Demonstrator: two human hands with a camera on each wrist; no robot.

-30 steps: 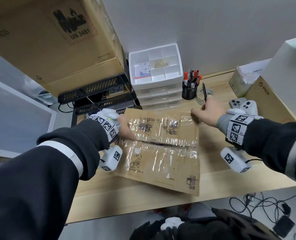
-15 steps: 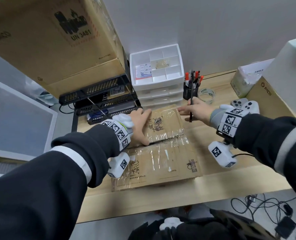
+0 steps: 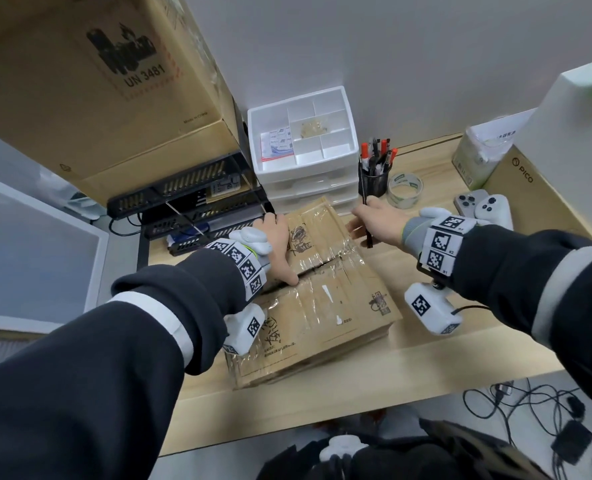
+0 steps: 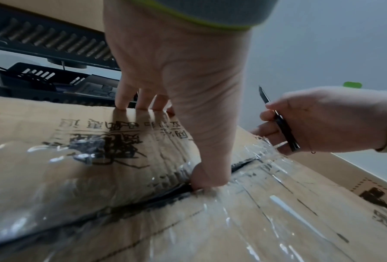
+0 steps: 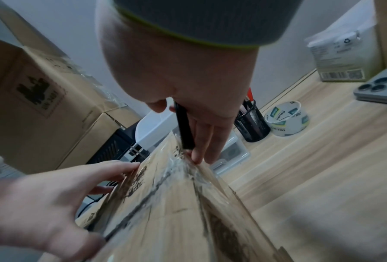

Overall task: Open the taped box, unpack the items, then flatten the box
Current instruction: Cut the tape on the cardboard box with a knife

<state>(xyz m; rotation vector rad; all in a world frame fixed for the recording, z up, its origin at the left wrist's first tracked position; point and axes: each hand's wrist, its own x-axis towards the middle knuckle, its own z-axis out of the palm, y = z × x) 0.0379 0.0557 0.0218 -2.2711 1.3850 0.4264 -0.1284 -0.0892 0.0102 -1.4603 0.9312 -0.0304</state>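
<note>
- Two hands on the flattened cardboard box (image 3: 317, 303), which lies on the tabletop (image 3: 408, 368) in front of me.
- Box long axis runs from the near-left corner toward the far right; its far half is lifted along the slit centre seam, while the near half lies flat. Clear tape covers the top face.
- Left hand (image 3: 276, 244): fingers hooked over the far left edge of the raised flap, thumb tip pressed at the seam. Grip narrow, holding the flap.
- Right hand (image 3: 379, 221): grip closed round a thin black knife (image 3: 367, 221), with the lower fingers touching the flap's right edge.
- Knife stands near upright in the head view, blade tip up and away from the box, butt end down by the cardboard.
- Behind the box: white drawer unit (image 3: 305, 147), mesh pen cup (image 3: 374, 174), tape roll (image 3: 404, 189).
- Far right of the tabletop: phone (image 3: 467, 204), face down, beside a white controller (image 3: 493, 207).
- Far left: large carton (image 3: 90, 84) marked UN 3481, resting on a black rack (image 3: 183, 199).
</note>
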